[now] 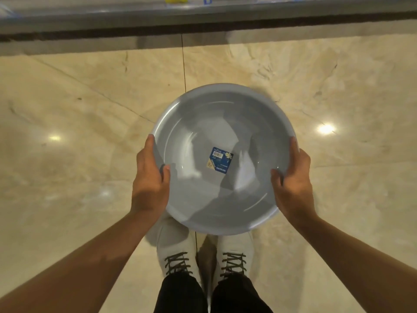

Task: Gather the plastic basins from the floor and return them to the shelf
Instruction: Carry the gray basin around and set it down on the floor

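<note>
Nearest, we see our white laced shoes (204, 256) on the marble floor (67, 154). Above them our left hand (150, 177) and right hand (293, 184) carry one grey plastic basin (223, 123), fingers (150, 143) curled closed over opposite rims. Beyond lies the shelf edge (203, 16). We judge this basin gathered but not yet shelved; no other basins show.

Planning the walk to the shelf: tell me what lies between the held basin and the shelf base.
In the head view, only bare marble floor lies between the grey basin and the shelf base.
</note>
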Available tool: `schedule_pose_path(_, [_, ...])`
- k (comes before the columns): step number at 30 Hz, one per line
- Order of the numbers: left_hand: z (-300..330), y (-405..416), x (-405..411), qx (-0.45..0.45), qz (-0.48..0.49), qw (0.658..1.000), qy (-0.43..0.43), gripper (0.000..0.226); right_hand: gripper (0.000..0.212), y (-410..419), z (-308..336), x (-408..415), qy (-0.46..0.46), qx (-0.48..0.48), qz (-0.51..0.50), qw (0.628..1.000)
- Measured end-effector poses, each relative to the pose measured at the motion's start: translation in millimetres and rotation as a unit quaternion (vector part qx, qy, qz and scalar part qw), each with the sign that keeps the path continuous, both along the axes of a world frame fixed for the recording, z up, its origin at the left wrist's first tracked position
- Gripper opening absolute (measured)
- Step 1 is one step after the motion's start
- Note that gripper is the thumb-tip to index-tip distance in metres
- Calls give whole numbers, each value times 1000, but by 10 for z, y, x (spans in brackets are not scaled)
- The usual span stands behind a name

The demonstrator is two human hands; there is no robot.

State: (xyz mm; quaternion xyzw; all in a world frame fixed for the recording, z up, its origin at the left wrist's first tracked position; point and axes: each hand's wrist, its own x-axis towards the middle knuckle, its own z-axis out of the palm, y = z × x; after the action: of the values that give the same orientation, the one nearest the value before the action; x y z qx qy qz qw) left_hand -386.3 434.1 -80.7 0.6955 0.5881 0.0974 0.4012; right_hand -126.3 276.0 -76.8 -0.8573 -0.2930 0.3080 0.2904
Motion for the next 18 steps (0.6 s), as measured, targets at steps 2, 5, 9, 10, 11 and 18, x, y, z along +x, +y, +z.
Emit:
schedule_pose_path(2, [-60, 4, -43, 15, 3, 1000, -5, 70, 78, -16, -62, -21, -20, 11, -15, 1000])
schedule_pose_path(5, [-40, 1, -48, 39, -2, 999, 0, 70, 82, -10, -53, -26, -31, -6, -4, 999])
schedule_pose_path(9, [275, 90, -149, 44, -16, 999, -9, 70, 81, 133, 249, -51, -61, -6, 42, 997])
schedule_pose_path(10, [412, 131, -191, 38, -8, 999, -4, 70, 80, 214, 371, -49, -63, 2, 51, 997])
schedule_pose_path(11, [568, 162, -238, 34, 5, 999, 3, 70, 78, 297, 504, -48, -57, 13, 59, 997])
schedule_pose_path(18, [1968, 314, -777, 38, 113, 993, -12, 55, 61, 815, 1758, -374, -75, 33, 150, 985])
